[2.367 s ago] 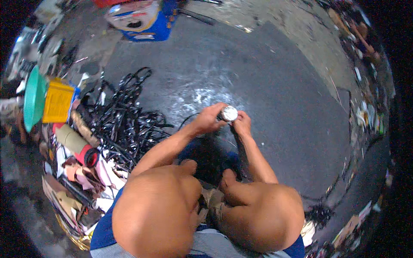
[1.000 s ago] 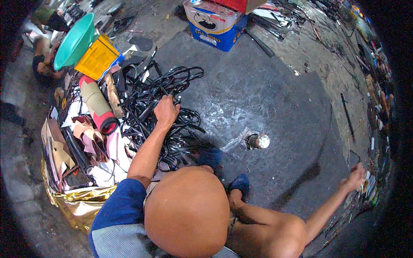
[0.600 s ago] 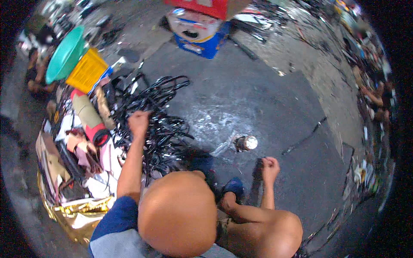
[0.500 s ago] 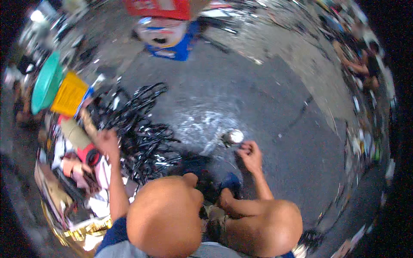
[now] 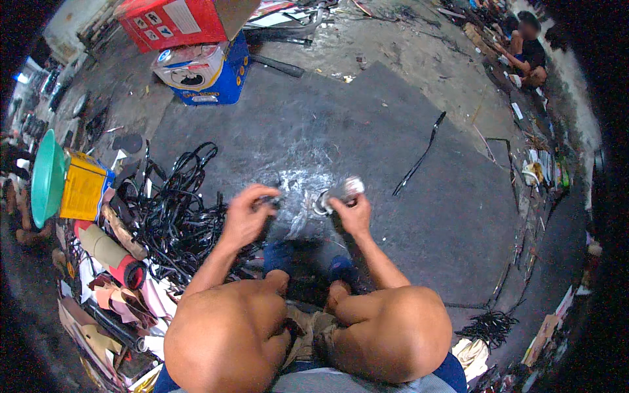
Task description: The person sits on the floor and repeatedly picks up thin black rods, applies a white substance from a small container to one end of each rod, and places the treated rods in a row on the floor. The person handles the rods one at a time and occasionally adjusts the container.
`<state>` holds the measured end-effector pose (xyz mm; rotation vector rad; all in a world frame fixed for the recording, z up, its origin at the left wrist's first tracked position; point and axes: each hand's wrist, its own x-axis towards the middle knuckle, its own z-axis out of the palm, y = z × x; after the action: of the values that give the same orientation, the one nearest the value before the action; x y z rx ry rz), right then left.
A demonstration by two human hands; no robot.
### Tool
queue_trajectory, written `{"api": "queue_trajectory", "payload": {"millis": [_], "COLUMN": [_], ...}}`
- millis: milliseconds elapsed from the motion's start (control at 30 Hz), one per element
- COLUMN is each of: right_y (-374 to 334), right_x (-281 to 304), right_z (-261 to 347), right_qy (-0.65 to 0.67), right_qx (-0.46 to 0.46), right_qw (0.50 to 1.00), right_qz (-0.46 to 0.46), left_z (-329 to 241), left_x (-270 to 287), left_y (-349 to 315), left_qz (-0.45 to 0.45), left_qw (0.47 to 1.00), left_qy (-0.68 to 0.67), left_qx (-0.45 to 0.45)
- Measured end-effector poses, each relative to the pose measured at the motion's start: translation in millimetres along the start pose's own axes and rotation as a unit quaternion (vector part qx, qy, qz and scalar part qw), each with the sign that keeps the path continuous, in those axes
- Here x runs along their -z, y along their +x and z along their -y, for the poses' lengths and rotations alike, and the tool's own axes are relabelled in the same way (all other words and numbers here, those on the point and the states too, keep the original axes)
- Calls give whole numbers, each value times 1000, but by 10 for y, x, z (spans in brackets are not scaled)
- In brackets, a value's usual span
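Above the dark floor sheet, my right hand (image 5: 354, 215) is closed on a small silvery cylinder (image 5: 350, 187), tilted, with a ring-like end towards the left. Its exact kind is blurred. My left hand (image 5: 246, 216) is a short way to the left, fingers curled and pinched round a small dark piece (image 5: 270, 202) too small to name. The two hands are apart. Between them is a shiny, scuffed patch (image 5: 303, 190) on the sheet. To the left of my left hand lies a tangled heap of black shiny strips (image 5: 177, 209).
A red box (image 5: 171, 26) rests on a blue box (image 5: 216, 82) at the back left. A green basin (image 5: 49, 180), a yellow tin (image 5: 85, 187) and a cardboard tube (image 5: 108, 252) lie leftward. One black strip (image 5: 420, 154) lies ahead right. A person (image 5: 526, 52) squats far right.
My left hand has come from the heap and tube side to the middle. My right hand has moved up and left and lifted the silvery cylinder. The view has turned somewhat.
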<state>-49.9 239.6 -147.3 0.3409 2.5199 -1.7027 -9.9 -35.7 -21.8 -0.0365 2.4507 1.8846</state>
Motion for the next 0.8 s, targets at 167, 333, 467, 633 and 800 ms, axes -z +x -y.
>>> {"api": "queue_trajectory", "payload": {"millis": [167,333,467,633,800], "right_y": [121,-94,-203,-137,-85], "right_x": [300,320,167,355,598], "right_z": [92,749,748,444,96], "right_qy": [229,157,106,-43,1], "right_qx": [13,52,113,10,18], "right_qw": [970,986,988,998,993], "right_qz": [-82,-26,-19,-39,-115], "left_z": [689,713,790,856,993], "left_x": [-751,-868,-880,-727,-729], "left_y": [243,254,222,30,441], "left_qz": [24,62,165,183,162], "left_qw": [962,939,852,881,967], "left_qy": [-213,-243,-426,-319,-37], "left_qx": [172,237,257,296,191]}}
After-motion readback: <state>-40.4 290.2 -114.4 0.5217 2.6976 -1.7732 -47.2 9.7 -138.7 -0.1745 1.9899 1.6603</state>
